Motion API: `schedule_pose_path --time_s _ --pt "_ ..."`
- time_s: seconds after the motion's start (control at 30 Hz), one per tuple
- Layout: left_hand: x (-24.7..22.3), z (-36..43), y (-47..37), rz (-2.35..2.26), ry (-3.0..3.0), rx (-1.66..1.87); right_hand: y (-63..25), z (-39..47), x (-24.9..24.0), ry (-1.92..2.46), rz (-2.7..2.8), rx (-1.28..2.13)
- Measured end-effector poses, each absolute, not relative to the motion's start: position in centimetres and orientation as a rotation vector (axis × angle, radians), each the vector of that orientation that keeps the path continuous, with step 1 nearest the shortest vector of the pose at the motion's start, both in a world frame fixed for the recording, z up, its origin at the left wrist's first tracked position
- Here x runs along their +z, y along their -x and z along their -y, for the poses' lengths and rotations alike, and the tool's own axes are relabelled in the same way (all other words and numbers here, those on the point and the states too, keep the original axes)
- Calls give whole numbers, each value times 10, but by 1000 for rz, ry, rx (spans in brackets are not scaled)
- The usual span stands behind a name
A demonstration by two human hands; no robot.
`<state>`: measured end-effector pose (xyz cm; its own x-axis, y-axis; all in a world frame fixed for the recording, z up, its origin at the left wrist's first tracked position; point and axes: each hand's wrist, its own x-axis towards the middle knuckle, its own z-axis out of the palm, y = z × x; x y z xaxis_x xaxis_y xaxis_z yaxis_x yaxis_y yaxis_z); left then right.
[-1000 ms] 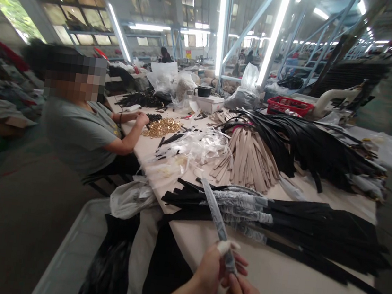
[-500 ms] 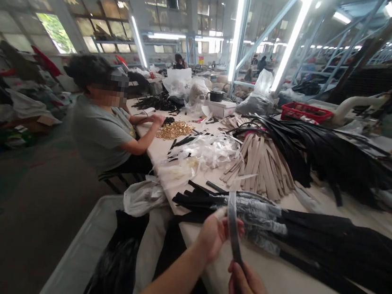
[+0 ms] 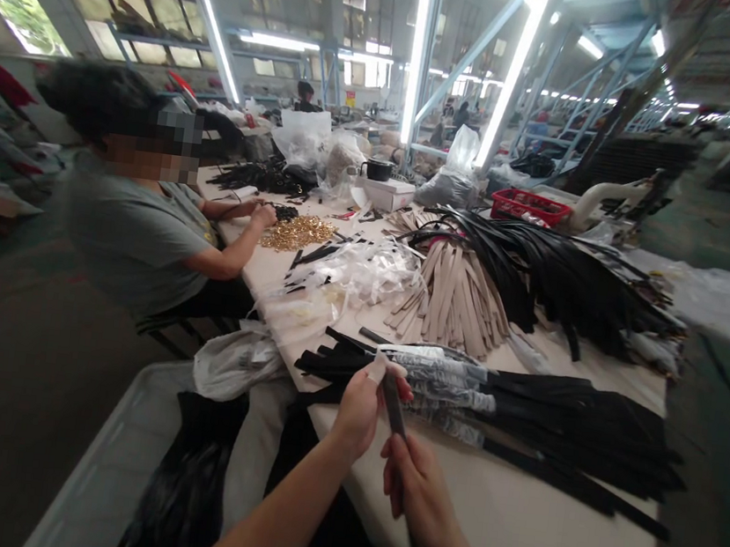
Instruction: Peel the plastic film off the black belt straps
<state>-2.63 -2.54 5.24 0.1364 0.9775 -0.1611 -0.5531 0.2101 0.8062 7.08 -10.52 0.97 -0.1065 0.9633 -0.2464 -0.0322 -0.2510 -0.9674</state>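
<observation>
Holding one narrow dark strap (image 3: 396, 412) between them, both hands work above the near edge of the bench (image 3: 526, 533). The left hand (image 3: 362, 406) has its grip clenched on the strap's upper end, thumb and fingers pinched around it, a pale wrapping visible on one fingertip. The right hand (image 3: 419, 491) grasps the same strap lower down, fingers curled about it; the strap runs on past that hand toward the bottom edge of the view. The strap is clear of the bench surface and stands tilted, upper end leaning away from the wearer. Just beyond the hands lies a bundle of black straps (image 3: 561, 413), some with their near ends in clear plastic sleeves (image 3: 450, 386), spread flat across the bench. Farther back sits a fanned heap of tan straps (image 3: 452, 297), touching a larger tangle of black straps (image 3: 557, 275) to its right. Left of the tan heap is a pile of clear plastic wrappers (image 3: 365, 273), and beyond it a small mound of gold metal fittings (image 3: 296, 232). A seated co-worker in a grey shirt (image 3: 136, 241) has a hand (image 3: 264, 215) at that mound. A red basket (image 3: 529, 207) stands at the far end. A grey plastic bag (image 3: 234, 362) hangs at the bench's near left corner.
</observation>
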Motion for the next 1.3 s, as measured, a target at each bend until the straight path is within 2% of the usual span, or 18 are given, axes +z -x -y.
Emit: schedule_pose_path --time_s 0.1,0.37,0.5,0.7,0.97,1.17,1.3 --pt "49 23 32 -828 -598 1261 -68 114 2 1277 1109 1531" --pt "15 73 11 -945 -557 1071 -73 106 2 1307 1186 1390" --pt "14 79 15 -994 -584 979 -75 107 -1 1337 1167 1410" --pt "36 38 26 -898 -581 1142 -71 112 -4 1295 1110 1508" --pt "1 81 10 -1013 -457 968 -74 107 -4 1274 1172 1417" --pt "12 44 23 -916 -423 1124 -74 113 -9 1280 1108 1527" --pt "6 61 15 -978 -472 1143 -78 110 -6 1281 1136 1494"
